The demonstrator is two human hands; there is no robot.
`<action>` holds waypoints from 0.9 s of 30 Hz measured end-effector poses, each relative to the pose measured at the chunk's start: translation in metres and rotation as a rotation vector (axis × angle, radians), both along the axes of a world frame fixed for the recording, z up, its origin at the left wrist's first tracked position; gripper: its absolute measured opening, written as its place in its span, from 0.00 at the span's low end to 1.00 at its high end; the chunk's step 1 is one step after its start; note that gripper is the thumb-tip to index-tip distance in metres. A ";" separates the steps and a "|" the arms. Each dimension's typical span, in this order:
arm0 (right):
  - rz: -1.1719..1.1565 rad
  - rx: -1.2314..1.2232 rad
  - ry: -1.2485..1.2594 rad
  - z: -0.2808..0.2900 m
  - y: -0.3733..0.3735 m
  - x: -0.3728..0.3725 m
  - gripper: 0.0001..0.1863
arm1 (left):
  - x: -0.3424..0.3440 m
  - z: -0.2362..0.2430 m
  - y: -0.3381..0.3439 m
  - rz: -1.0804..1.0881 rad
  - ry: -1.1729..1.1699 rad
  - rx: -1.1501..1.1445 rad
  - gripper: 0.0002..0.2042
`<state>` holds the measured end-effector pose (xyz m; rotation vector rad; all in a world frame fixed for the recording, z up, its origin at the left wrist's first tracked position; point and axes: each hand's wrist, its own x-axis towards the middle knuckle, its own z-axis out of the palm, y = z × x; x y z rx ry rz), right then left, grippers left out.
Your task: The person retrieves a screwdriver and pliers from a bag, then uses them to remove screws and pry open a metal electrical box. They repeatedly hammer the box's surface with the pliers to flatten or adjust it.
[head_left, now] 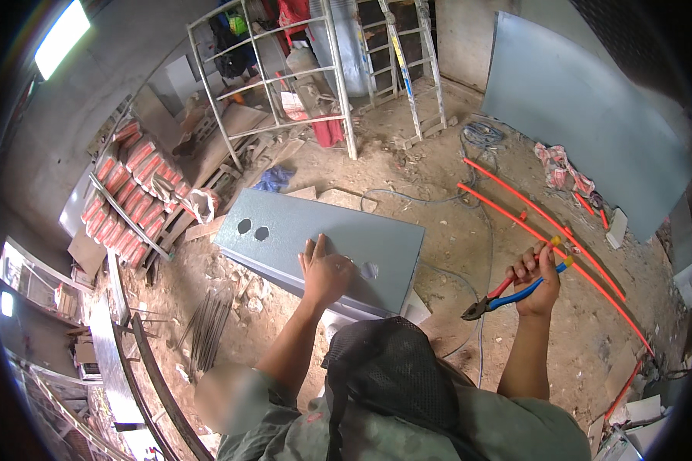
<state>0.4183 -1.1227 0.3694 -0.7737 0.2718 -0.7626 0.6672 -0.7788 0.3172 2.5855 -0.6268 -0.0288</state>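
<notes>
In front of me lies a long grey metal box [315, 215], its flat top face up. Two dark round holes are cut near its left end, and at least one more paler round hole sits right of the middle. My left hand [327, 273] rests palm down on that top, fingers stretched out, partly covering the area beside the right-hand hole. Off to the right, my right hand [542, 280] grips pliers [507, 298] with one red and one blue handle, both tipped yellow. Their dark jaws point left toward the box, apart from it; the handles look spread.
Orange pipes [515, 220] lie on the dirt floor at right, with a grey cable [419, 198] winding nearby. Red-and-white bags [134, 184] are stacked at left. A scaffold frame [277, 77] and ladder [400, 61] stand behind; a large grey sheet [584, 115] leans far right. Thin rods [205, 330] lie left.
</notes>
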 end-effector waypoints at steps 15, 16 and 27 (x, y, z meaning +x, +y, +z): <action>0.477 -0.180 -0.563 0.070 0.058 0.053 0.20 | -0.025 0.050 0.029 -0.062 0.140 -0.445 0.15; 0.512 -0.172 -0.578 0.071 0.069 0.060 0.21 | -0.038 0.065 0.033 -0.117 0.388 -0.573 0.17; 0.542 -0.102 -0.228 0.048 0.179 0.139 0.30 | -0.064 0.018 0.090 -0.269 1.159 -0.891 0.19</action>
